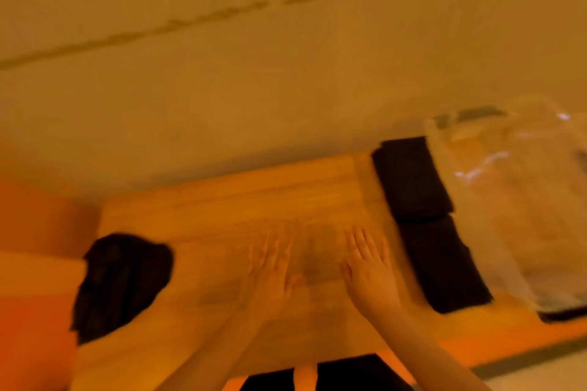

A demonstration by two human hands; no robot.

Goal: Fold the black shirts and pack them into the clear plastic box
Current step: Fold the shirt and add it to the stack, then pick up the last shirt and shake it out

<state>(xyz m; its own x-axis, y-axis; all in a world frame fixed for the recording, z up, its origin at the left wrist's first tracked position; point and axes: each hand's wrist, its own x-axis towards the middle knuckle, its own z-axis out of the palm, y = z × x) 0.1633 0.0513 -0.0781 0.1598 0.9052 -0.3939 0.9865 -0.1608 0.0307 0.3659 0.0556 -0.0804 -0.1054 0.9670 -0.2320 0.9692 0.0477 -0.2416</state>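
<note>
hands (270, 267) (368, 263) flat, grip empty, between crumpled shirt (122, 282) and folded shirts (425, 219).

The whole view is smeared by motion blur. The fingers of the left hand (270, 267) and right hand (368, 267) are streaked, so contact with the wooden table (241, 200) cannot be judged. At 3 o'clock the clear plastic box (514, 200) is cut off by the frame edge. The folds of the crumpled black shirt (120, 282) at 8 o'clock cannot be resolved.
</note>
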